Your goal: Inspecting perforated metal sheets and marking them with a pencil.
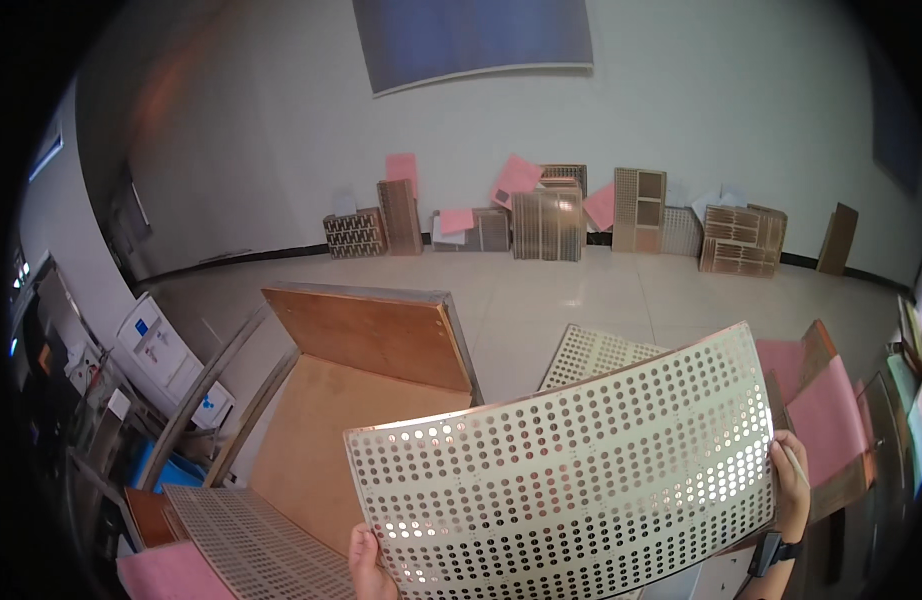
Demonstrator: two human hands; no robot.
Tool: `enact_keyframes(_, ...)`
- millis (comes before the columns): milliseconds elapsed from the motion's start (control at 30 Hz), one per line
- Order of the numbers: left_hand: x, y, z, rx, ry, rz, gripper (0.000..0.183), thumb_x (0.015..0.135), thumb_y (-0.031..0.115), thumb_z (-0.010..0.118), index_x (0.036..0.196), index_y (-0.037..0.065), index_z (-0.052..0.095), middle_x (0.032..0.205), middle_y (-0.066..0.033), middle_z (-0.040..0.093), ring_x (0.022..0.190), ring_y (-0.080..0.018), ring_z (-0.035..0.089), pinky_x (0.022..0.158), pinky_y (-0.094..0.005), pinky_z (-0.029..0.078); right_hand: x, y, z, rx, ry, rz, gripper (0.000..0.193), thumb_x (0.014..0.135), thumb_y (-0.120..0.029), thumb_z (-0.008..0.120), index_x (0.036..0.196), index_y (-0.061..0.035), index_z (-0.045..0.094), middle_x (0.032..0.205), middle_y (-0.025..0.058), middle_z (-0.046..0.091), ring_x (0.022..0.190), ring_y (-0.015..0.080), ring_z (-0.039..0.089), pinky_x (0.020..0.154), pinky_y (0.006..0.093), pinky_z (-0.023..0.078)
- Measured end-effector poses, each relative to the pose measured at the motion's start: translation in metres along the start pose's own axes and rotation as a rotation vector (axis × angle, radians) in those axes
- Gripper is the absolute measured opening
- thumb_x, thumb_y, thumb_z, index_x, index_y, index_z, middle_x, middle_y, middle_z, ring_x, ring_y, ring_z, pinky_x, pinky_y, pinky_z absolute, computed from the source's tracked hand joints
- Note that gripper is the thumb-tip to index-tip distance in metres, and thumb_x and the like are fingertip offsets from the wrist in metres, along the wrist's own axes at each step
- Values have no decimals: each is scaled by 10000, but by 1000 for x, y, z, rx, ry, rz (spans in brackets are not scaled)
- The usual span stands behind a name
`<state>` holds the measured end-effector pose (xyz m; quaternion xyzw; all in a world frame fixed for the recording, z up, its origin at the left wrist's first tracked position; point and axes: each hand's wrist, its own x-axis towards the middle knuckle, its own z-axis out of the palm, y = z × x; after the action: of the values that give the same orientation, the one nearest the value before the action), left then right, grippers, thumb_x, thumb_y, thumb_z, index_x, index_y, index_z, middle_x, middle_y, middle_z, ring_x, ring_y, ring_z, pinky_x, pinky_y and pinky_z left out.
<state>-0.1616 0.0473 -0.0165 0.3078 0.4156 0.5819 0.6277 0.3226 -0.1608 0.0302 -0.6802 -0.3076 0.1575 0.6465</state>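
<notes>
A pale panel point(566, 470) with rows of round shiny dots is being held up at a tilt between both hands. Its left edge is being grasped by the left hand point(371, 565), its right edge by the right hand point(792, 485), above a wrist on which a black wristband point(771, 554) is being worn. Just beyond the grip, a second dotted panel point(603, 352) is being partly hidden by the held one. Left of the left hand, a third dotted panel point(249, 524) is being shown beside a brown wooden stand point(321, 430); right of the right hand, a pink sheet point(829, 412) is being seen.
</notes>
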Motion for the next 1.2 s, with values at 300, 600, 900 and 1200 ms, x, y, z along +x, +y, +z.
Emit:
enact_keyframes(300,43,2,-12,-15,-492,460,365,898,41,522,1255,10,454,1290,-113,505,1166,-192,494,1049,-368,337,40,41,-26,264,198,-197,244,950,-261,504,1104,-75,541,1142,87,603,1054,180,553,912,305,430)
enact_keyframes(600,7,-31,49,-86,-153,164,256,901,62,508,1156,48,492,1150,-127,571,975,-199,612,811,-346,541,19,62,-49,422,293,-79,276,956,-275,477,1141,-77,529,1182,97,581,1091,202,534,945,333,403)
enact_keyframes(900,3,-45,93,-450,-238,-365,289,933,215,483,1185,76,510,1154,-65,586,971,-166,601,843,-287,508,10,90,-50,606,340,45,309,962,-289,450,1178,-78,517,1222,107,558,1127,224,515,978,362,376)
enact_keyframes(1200,-15,-57,67,-279,-412,-343,530,1004,346,330,1411,6,317,1414,-137,408,1271,-238,426,1042,-382,371,-3,101,-70,767,427,109,343,968,-303,423,1215,-79,505,1262,117,536,1163,246,497,1011,390,348)
